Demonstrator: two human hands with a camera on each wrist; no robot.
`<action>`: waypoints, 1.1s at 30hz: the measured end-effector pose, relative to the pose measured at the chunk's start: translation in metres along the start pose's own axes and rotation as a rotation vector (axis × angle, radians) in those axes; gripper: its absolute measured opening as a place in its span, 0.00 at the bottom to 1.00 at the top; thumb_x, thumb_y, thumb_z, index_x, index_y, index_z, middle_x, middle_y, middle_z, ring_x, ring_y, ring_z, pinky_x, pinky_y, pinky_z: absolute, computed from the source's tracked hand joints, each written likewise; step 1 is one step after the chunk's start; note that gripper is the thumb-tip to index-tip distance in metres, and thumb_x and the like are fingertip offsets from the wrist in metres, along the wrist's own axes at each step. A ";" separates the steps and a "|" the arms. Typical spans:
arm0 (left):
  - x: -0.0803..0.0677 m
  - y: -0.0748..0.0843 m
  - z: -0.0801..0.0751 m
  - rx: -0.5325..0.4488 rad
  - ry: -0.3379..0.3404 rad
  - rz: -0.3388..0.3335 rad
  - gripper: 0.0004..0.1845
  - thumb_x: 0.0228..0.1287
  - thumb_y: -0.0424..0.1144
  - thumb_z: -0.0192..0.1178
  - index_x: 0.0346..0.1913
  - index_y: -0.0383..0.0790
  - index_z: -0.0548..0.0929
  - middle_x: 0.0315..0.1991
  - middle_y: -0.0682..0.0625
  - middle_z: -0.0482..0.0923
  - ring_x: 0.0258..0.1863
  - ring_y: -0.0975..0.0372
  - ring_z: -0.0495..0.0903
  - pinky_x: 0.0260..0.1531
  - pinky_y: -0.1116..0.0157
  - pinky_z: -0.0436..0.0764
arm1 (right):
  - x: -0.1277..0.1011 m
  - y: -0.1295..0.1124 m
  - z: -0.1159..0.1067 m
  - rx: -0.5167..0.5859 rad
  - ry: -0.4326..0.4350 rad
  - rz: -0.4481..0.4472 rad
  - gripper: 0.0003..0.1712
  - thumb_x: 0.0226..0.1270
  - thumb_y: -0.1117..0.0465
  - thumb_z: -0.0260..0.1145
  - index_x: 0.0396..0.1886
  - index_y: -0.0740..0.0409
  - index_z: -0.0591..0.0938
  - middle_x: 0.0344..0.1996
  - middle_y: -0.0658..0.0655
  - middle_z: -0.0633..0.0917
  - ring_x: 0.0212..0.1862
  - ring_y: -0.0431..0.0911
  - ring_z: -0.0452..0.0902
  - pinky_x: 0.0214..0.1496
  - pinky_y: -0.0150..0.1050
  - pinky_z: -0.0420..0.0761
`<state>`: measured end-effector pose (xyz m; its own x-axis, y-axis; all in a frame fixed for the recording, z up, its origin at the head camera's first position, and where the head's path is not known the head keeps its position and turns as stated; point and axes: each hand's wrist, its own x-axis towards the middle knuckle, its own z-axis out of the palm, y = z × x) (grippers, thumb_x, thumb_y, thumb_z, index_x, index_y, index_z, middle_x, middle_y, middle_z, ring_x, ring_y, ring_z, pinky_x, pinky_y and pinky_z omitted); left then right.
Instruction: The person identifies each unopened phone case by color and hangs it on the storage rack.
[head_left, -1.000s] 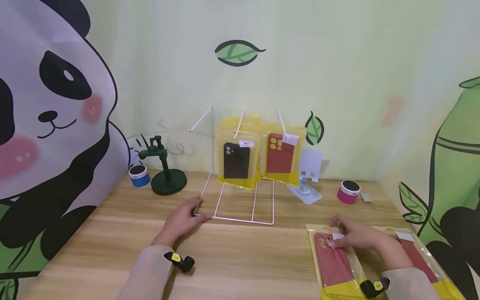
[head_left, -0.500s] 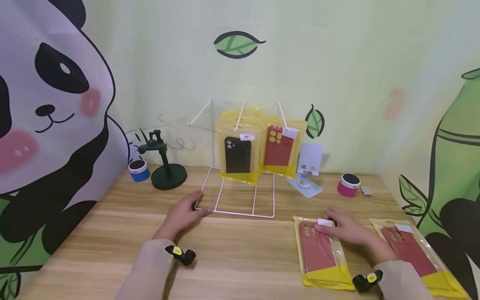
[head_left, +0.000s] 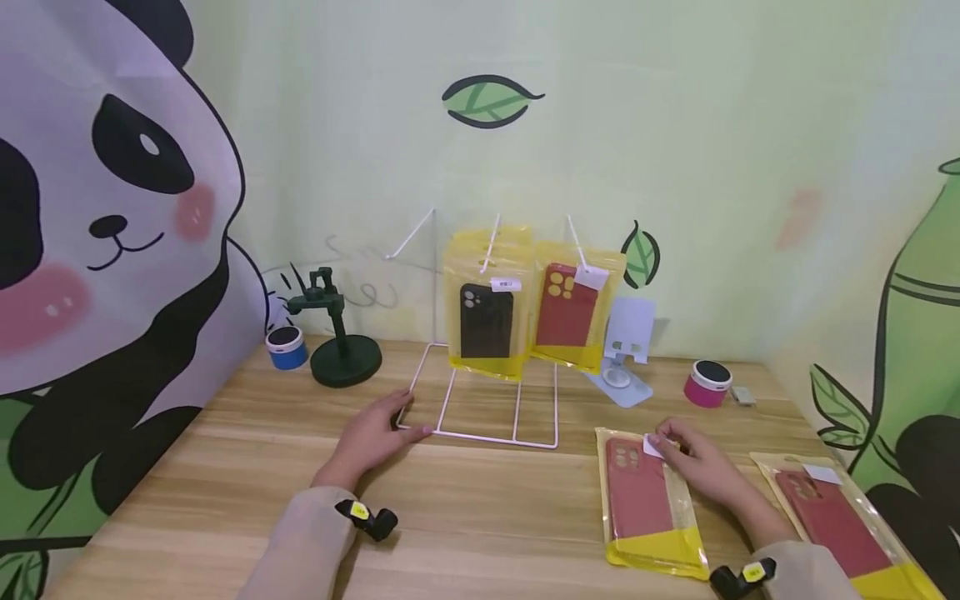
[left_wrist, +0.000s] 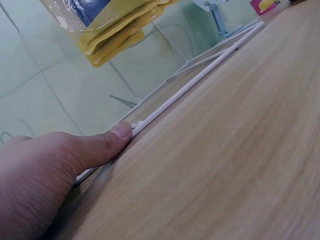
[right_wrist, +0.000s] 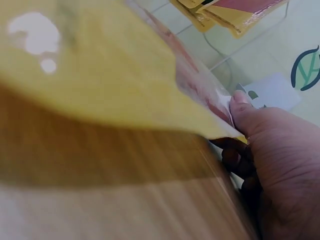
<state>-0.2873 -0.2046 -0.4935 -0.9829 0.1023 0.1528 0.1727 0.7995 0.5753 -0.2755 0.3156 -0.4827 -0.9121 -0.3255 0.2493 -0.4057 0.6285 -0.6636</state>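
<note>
My left hand (head_left: pixel 375 439) grips the front left corner of a white wire display rack (head_left: pixel 495 439); its thumb lies along the front bar in the left wrist view. My right hand (head_left: pixel 701 462) pinches the upper right edge of a clear and yellow packet holding a red phone case (head_left: pixel 637 500), by its white label. In the right wrist view the packet (right_wrist: pixel 115 65) bends up off the wood, thumb on top. A second packaged red phone case (head_left: pixel 836 517) lies right of it, beyond my wrist. From the rack's hooks hang a packaged black phone case (head_left: pixel 486 321) and a packaged red one (head_left: pixel 566 308).
A dark green stand (head_left: pixel 345 358) and a blue round speaker (head_left: pixel 287 348) stand left of the rack. To its right are a light blue phone stand (head_left: pixel 628 333), a pink round speaker (head_left: pixel 707 383) and a small grey piece (head_left: pixel 742 396). The rack's left hook (head_left: pixel 411 233) bears nothing.
My right hand has drawn the packaged red phone case leftward, away from the other one, and its grip has shifted to the packet's upper right edge. The left hand stays on the rack.
</note>
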 end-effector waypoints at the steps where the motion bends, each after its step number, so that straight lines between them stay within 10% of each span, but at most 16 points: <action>1: 0.001 0.000 -0.001 0.002 -0.001 0.001 0.46 0.59 0.68 0.64 0.73 0.43 0.71 0.76 0.45 0.63 0.74 0.46 0.61 0.71 0.42 0.60 | 0.000 0.000 0.000 -0.011 0.028 0.002 0.07 0.77 0.54 0.60 0.40 0.51 0.78 0.30 0.49 0.78 0.33 0.41 0.70 0.33 0.35 0.70; 19: 0.011 0.004 -0.014 0.024 0.013 0.010 0.46 0.59 0.69 0.63 0.74 0.44 0.70 0.76 0.46 0.62 0.74 0.46 0.61 0.71 0.42 0.60 | 0.014 -0.015 -0.009 0.077 0.086 0.128 0.23 0.72 0.50 0.66 0.57 0.60 0.77 0.43 0.60 0.81 0.42 0.45 0.73 0.42 0.33 0.74; 25: 0.007 0.002 -0.011 0.031 0.009 0.014 0.46 0.59 0.69 0.63 0.74 0.43 0.70 0.76 0.45 0.63 0.74 0.45 0.61 0.71 0.41 0.60 | 0.013 -0.021 -0.006 0.536 0.117 0.265 0.25 0.71 0.55 0.68 0.62 0.60 0.75 0.42 0.53 0.86 0.41 0.38 0.81 0.44 0.33 0.84; 30: 0.006 0.000 -0.003 0.014 0.027 0.019 0.46 0.59 0.67 0.65 0.73 0.42 0.71 0.74 0.44 0.65 0.73 0.46 0.63 0.71 0.43 0.61 | 0.018 -0.046 -0.011 1.007 0.162 0.412 0.04 0.71 0.56 0.68 0.42 0.49 0.85 0.40 0.47 0.86 0.42 0.42 0.84 0.46 0.41 0.87; 33: 0.004 -0.001 0.003 0.008 0.019 0.009 0.46 0.59 0.66 0.66 0.73 0.43 0.71 0.74 0.44 0.66 0.73 0.46 0.64 0.71 0.44 0.62 | 0.021 -0.075 -0.018 1.075 0.172 0.373 0.05 0.73 0.58 0.66 0.38 0.46 0.87 0.38 0.48 0.87 0.40 0.42 0.85 0.44 0.41 0.87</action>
<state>-0.2912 -0.2032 -0.4958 -0.9799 0.0985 0.1733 0.1810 0.8033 0.5673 -0.2649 0.2746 -0.4148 -0.9944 -0.0931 -0.0507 0.0757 -0.2887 -0.9544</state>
